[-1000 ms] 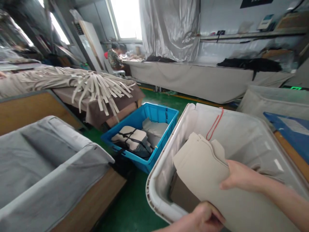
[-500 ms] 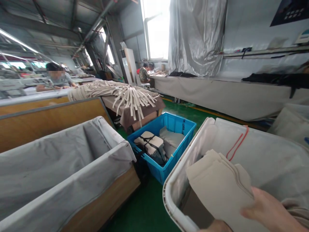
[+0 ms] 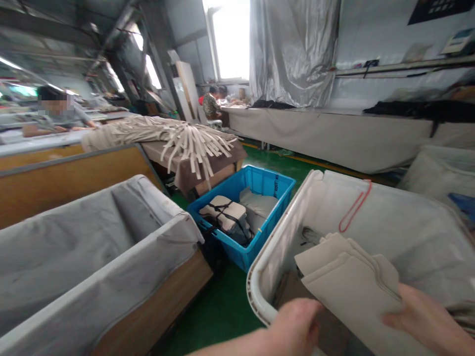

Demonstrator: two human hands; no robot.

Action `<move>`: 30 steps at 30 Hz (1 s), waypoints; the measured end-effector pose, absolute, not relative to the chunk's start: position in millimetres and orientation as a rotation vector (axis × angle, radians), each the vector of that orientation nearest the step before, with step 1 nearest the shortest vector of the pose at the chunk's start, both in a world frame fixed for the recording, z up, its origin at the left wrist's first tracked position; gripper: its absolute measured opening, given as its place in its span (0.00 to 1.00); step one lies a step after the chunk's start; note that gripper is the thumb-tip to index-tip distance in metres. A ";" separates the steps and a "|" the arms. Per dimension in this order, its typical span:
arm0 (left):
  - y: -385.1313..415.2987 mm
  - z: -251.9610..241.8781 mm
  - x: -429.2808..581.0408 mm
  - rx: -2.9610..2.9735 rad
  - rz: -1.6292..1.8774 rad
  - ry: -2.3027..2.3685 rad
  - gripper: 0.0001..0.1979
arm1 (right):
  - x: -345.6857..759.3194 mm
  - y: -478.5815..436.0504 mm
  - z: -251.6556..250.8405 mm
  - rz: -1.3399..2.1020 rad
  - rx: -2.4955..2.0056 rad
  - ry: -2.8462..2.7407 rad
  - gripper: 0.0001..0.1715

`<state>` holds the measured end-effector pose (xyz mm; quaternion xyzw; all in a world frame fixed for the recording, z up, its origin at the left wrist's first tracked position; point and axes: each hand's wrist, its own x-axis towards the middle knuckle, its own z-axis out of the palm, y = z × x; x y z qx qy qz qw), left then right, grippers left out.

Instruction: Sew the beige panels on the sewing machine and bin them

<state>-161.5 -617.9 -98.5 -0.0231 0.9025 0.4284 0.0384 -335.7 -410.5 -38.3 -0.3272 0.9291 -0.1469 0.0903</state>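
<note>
A stack of beige fabric pieces (image 3: 349,282) is held over the white bin (image 3: 260,277), slightly fanned at its far end. My right hand (image 3: 419,311) grips the stack's right edge, thumb on top. At the bottom centre, my left hand (image 3: 297,321) is beside the stack's lower left edge with its fingers curled; what they hold, if anything, is hidden. Inside the bin, darker flat material lies under the stack, and a red cord (image 3: 354,205) hangs on the far wall.
A blue crate (image 3: 237,247) with strapped beige bundles stands ahead. Left is a cloth-lined wooden cart (image 3: 148,272). Beige strips (image 3: 193,143) cover a table behind. One person (image 3: 59,113) leans at a left table; another person (image 3: 212,106) sits near the window.
My left hand has come up into view beside the stack. The stack has shifted right and down and its layers are more fanned. The view has turned slightly.
</note>
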 end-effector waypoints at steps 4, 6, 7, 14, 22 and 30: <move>-649.8 -95.4 -148.8 0.077 0.568 2.936 0.13 | -329.1 -416.9 -35.4 -0.263 -0.899 2.658 0.21; -653.8 -104.6 -150.9 0.137 0.465 3.013 0.19 | -330.9 -419.4 -43.4 -0.242 -0.821 2.657 0.22; -653.4 -109.4 -152.0 0.146 0.435 3.046 0.20 | -331.9 -420.1 -49.1 -0.234 -0.793 2.643 0.24; -648.4 -121.8 -153.4 0.166 0.434 3.187 0.20 | -330.3 -432.0 -85.7 -0.224 -0.753 2.522 0.29; -648.4 -127.2 -156.1 0.106 0.409 3.135 0.19 | -341.3 -463.8 -129.2 -0.186 -0.756 2.351 0.32; -647.8 -129.5 -161.8 0.088 0.335 3.082 0.21 | -366.6 -486.9 -177.8 -0.202 -0.603 2.261 0.22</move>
